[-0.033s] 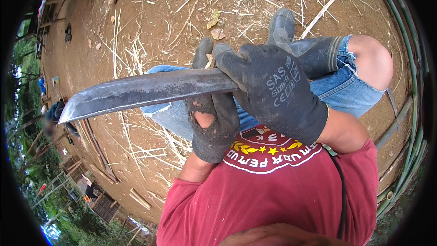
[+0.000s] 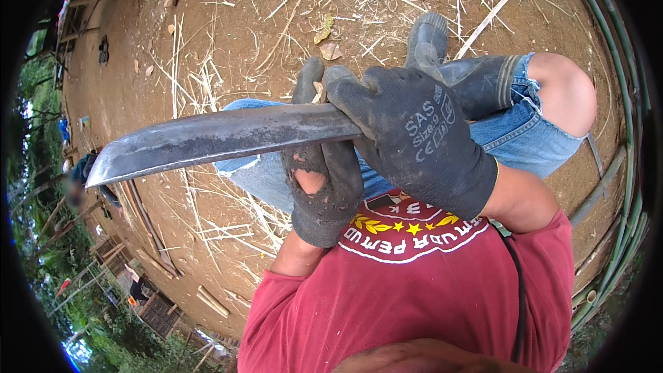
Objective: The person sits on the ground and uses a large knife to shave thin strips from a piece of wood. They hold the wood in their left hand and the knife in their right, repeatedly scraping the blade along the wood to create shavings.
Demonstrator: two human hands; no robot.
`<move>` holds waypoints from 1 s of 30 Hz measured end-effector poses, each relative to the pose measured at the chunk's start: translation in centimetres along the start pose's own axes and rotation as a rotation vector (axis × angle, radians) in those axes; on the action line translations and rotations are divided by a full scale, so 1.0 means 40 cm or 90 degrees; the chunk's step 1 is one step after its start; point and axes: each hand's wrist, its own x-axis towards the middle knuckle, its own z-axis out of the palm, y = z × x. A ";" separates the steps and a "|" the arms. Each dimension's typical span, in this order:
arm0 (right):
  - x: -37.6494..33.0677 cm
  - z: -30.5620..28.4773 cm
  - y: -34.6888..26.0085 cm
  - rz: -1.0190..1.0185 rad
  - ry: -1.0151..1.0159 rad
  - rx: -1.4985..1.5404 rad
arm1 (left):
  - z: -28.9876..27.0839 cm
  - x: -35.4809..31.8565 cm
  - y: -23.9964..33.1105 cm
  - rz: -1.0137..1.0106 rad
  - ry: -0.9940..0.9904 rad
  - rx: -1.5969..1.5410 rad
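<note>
Machete (image 2: 221, 137), clasped by the right hand (image 2: 421, 138), crosses over the left hand (image 2: 324, 197), whose grip I cannot tell, rubber boot (image 2: 483, 86) close by, bamboo poles (image 2: 621, 262) bounding the right, soil (image 2: 138, 34) open leftward.

The knife (image 2: 221, 137) lies crosswise before the torso, tip to the left, its other end in the right of the two hands (image 2: 418, 135). The left hand (image 2: 338, 179) is behind the blade, just beside the right. The right boot (image 2: 480, 83) is beyond the right hand. Strips (image 2: 206, 86) lie on the ground ahead and left, leaves (image 2: 323, 30) ahead. Poles (image 2: 632, 238) line the far right, greenery (image 2: 103, 345) the far left.
</note>
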 end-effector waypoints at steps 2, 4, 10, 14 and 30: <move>-0.002 0.002 0.001 0.014 0.001 0.042 | 0.000 0.002 0.002 0.005 0.000 -0.004; 0.000 -0.001 0.002 0.014 -0.019 0.046 | 0.003 0.004 0.001 0.022 0.013 -0.024; -0.012 0.044 0.017 0.068 0.014 0.047 | 0.030 0.006 -0.005 -0.016 0.076 -0.155; -0.031 0.064 0.059 0.075 0.000 0.007 | 0.049 0.025 -0.021 -0.019 0.091 -0.079; 0.059 0.007 0.109 0.267 -0.028 0.291 | -0.064 0.069 -0.028 -0.149 0.020 -0.492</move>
